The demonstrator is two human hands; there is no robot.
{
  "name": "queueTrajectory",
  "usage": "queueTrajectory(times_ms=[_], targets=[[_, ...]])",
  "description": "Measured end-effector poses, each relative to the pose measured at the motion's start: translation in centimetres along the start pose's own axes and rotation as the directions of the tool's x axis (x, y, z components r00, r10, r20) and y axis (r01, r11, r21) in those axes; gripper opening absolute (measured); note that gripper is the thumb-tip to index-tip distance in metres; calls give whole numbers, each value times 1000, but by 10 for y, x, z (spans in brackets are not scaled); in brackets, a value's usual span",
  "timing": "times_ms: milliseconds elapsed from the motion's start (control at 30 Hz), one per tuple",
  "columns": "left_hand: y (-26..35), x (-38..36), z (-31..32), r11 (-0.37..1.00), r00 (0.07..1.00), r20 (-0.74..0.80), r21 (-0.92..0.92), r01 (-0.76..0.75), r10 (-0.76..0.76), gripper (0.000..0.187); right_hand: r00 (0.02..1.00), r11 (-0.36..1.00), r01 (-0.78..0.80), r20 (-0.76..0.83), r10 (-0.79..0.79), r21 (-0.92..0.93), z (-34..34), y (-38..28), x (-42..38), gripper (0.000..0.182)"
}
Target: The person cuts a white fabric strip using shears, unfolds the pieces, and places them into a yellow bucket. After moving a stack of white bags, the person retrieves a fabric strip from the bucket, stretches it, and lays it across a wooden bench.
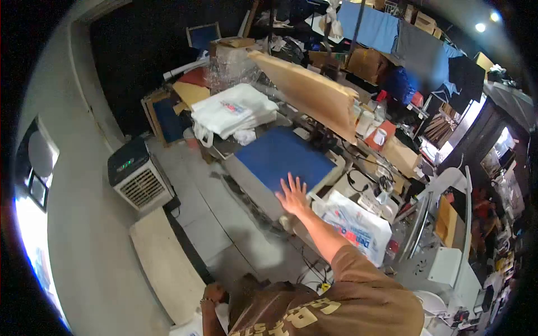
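My right hand (292, 196) is spread flat with its fingers apart at the near edge of a blue pad (286, 154). The pad covers the lower bed of what looks like a heat press, and nothing is in that hand. Down at the bottom, my left hand (213, 292) is by my side, with a band at its wrist. Its fingers are too dark and partly hidden to make out. White printed fabric (193, 327) shows just below it. Right of my right forearm lies a white printed bag (358, 227).
Above the pad juts a large brown board (308, 92). Stacked white bags (232, 109) lie beyond the pad's left side. An air cooler (140, 173) stands on the floor by the wall, near a pale panel (165, 260). Cables and a machine (443, 269) are at right.
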State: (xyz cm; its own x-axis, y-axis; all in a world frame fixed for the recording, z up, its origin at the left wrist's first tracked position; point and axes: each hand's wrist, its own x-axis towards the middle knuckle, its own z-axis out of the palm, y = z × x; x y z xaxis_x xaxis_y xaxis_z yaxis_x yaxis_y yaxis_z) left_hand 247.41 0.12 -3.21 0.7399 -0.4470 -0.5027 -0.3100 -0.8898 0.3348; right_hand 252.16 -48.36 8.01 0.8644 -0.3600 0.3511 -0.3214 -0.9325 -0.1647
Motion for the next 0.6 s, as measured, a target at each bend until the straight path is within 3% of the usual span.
queueTrajectory(times_ms=[67, 100, 133, 167, 200, 233, 267, 300, 333, 367, 467, 500, 533, 567, 600], targets=[[-41, 61, -13, 961, 993, -92, -256, -100, 79, 29, 994, 996, -84, 76, 84, -11, 4, -7, 9, 65], [-2, 49, -68, 969, 992, -124, -245, -28, -3, 31, 975, 987, -154, 155, 158, -41, 1, -9, 13, 65], [14, 58, -101, 970, 994, -114, -243, -32, 4, 31, 839, 878, -446, 424, 342, 173, -25, -12, 48, 72], [23, 64, -124, 959, 999, -49, -284, -19, 6, 32, 886, 559, -462, 388, 255, 689, -12, 17, 75, 85], [25, 73, -139, 947, 1000, 11, -321, -6, 10, 33, 812, -96, -476, 479, 335, 874, -37, 15, 103, 94], [-11, 116, -106, 953, 986, -100, -259, -157, 136, 33, 743, -699, -229, 586, 324, 677, -76, 6, 136, 103], [-12, 143, -106, 955, 985, -99, -248, -164, 143, 33, 762, -927, 86, 575, 297, 365, -103, 7, 166, 105], [-11, 164, -107, 951, 951, -35, -9, -309, 309, 33, 822, -970, 181, 518, 239, 159, -128, 12, 197, 95], [-10, 180, -108, 868, 894, 66, 215, -447, 444, 32, 942, -833, 308, -27, 333, 459, -138, 14, 223, 84], [-3, 192, -109, 867, 893, 71, 219, -448, 444, 32, 885, -874, 398, 134, 446, 279, -165, 7, 244, 71], [7, 233, -100, 869, 901, 112, 239, -434, 419, 34, 874, -865, 477, 16, 485, 156, -191, 13, 272, 70], [0, 248, -86, 939, 931, 121, -37, -341, 343, 33, 887, -882, 450, 41, 459, 142, -181, 24, 273, 71], [-6, 261, -80, 928, 950, 154, -307, -214, 270, 33, 898, -896, 425, 68, 436, 126, -169, 30, 273, 72], [1, 264, -99, 930, 951, 152, -297, -214, 268, 33, 895, -902, 420, 117, 430, 102, -182, 5, 259, 75], [9, 266, -119, 906, 910, 172, -271, -324, 377, 32, 890, -905, 425, 178, 419, 10, -161, 7, 252, 80]])
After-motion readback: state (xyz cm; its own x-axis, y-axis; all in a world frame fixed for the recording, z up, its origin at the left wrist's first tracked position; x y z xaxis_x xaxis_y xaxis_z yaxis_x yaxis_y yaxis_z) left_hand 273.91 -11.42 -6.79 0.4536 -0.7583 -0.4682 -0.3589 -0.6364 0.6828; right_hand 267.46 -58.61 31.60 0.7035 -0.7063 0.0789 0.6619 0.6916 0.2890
